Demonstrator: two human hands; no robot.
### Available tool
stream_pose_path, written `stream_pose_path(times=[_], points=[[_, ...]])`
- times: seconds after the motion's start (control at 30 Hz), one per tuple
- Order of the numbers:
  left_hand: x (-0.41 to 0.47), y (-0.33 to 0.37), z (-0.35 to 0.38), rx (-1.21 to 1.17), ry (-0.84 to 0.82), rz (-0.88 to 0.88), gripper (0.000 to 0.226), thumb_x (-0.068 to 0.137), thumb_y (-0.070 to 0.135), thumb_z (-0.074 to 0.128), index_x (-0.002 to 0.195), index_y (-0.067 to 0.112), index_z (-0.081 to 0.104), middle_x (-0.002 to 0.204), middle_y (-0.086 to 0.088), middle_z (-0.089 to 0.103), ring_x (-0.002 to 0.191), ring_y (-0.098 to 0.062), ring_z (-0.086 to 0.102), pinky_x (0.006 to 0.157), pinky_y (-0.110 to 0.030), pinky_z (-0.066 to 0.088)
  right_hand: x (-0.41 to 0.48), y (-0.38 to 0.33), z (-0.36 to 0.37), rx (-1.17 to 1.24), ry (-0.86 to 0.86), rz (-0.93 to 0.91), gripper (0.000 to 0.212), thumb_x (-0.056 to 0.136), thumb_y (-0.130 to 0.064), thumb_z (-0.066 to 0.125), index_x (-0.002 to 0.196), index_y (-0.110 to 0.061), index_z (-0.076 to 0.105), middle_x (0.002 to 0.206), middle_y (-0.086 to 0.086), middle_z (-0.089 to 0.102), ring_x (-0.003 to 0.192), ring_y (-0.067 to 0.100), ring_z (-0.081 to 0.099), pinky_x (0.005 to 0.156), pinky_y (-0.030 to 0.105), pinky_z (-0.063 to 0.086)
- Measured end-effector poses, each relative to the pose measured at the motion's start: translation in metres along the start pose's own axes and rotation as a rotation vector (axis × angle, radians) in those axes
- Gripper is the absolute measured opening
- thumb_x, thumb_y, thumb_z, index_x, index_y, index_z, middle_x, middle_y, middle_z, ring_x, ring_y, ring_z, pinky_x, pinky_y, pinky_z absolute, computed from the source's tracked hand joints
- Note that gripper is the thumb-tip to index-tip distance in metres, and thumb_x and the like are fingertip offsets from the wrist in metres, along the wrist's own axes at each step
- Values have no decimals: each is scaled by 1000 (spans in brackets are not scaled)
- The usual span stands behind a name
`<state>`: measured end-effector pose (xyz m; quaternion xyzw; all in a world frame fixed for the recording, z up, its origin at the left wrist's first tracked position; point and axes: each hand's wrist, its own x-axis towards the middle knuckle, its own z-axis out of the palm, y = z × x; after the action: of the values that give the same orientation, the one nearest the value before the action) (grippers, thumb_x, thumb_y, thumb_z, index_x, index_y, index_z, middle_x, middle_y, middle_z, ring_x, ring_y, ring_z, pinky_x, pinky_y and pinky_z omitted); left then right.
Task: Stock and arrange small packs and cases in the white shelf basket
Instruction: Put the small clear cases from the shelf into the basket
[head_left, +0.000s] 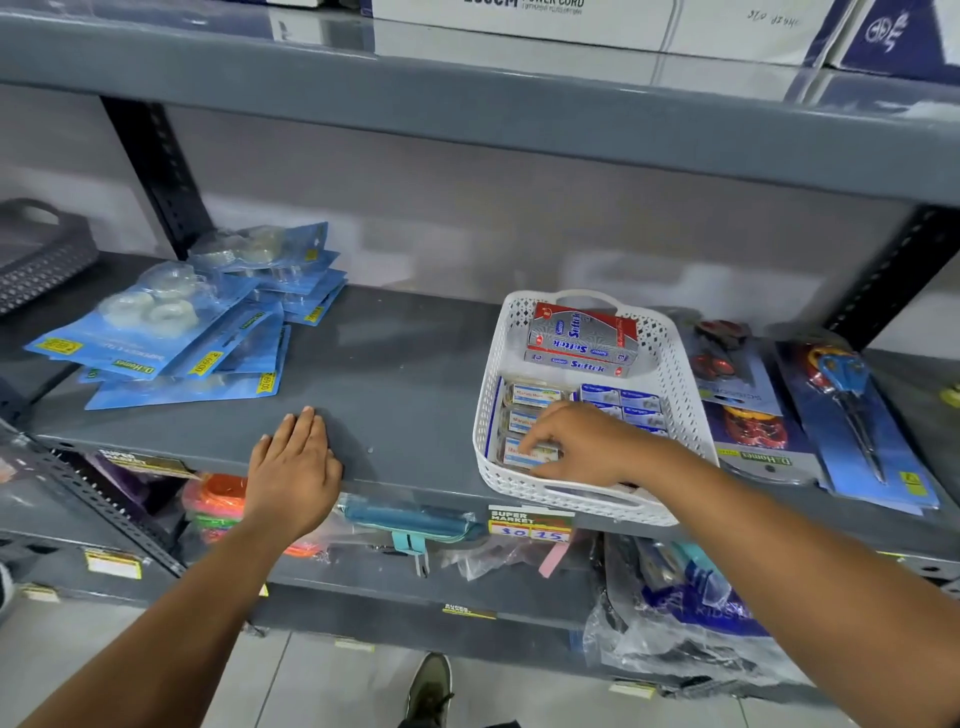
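A white perforated basket (680, 387) stands on the grey shelf (410, 374). At its far end lie two red and silver Softek boxes (582, 335). Clear cases with pale labels (530, 415) fill the near left part, and small blue packs (626, 402) sit to their right. My right hand (582, 441) reaches into the basket's near end, its fingertips on the nearest clear case (519, 456). Whether the hand grips that case does not show. My left hand (293, 467) lies flat on the shelf's front edge, fingers together, holding nothing.
Blue tape blister packs (171, 322) are piled on the shelf's left. Carded scissors (847, 405) lie right of the basket. A dark grey basket (36, 254) sits far left. The lower shelf holds bagged goods (670, 613). A price tag (530, 525) hangs under the basket.
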<state>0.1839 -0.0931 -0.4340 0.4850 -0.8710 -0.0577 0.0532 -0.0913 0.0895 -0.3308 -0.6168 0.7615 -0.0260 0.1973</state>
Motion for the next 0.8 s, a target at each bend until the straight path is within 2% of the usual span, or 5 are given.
stream_pose_path(times=[0.13, 0.27, 0.6, 0.7, 0.8], points=[[1, 1, 0, -5, -2, -7, 58, 96, 30, 25, 149, 8, 19, 160, -7, 16, 148, -25, 12, 118, -44, 10, 1, 1, 2, 13, 17, 9, 29, 86, -20, 66, 114, -25, 70, 123, 0, 61, 116, 19, 54, 101, 32, 42], [0, -1, 0, 7, -13, -5, 58, 96, 32, 22, 149, 9, 16, 161, -6, 14, 148, -24, 10, 119, -43, 8, 6, 1, 6, -5, 40, 36, 27, 82, -24, 72, 109, -31, 72, 123, -1, 60, 113, 20, 56, 100, 36, 45], [0, -5, -2, 6, -36, 8, 65, 91, 39, 12, 150, 11, 15, 161, -5, 13, 148, -23, 9, 119, -42, 9, 3, 2, 1, -65, -38, 6, 30, 89, -23, 63, 118, -29, 68, 118, -2, 57, 108, 18, 54, 98, 34, 44], [1, -4, -4, 10, -41, 12, 72, 85, 41, 9, 149, 10, 18, 160, -5, 15, 148, -24, 12, 118, -42, 11, -5, 6, -4, 39, 80, 86, 30, 90, -18, 62, 118, -28, 67, 114, -5, 60, 97, 14, 58, 93, 38, 50], [0, -4, -6, 14, -44, 15, 72, 85, 41, 9, 149, 10, 20, 160, -6, 17, 147, -25, 14, 118, -43, 13, -13, 15, -5, 102, 182, 160, 31, 89, -22, 66, 120, -25, 65, 124, -1, 63, 107, 19, 60, 94, 36, 49]])
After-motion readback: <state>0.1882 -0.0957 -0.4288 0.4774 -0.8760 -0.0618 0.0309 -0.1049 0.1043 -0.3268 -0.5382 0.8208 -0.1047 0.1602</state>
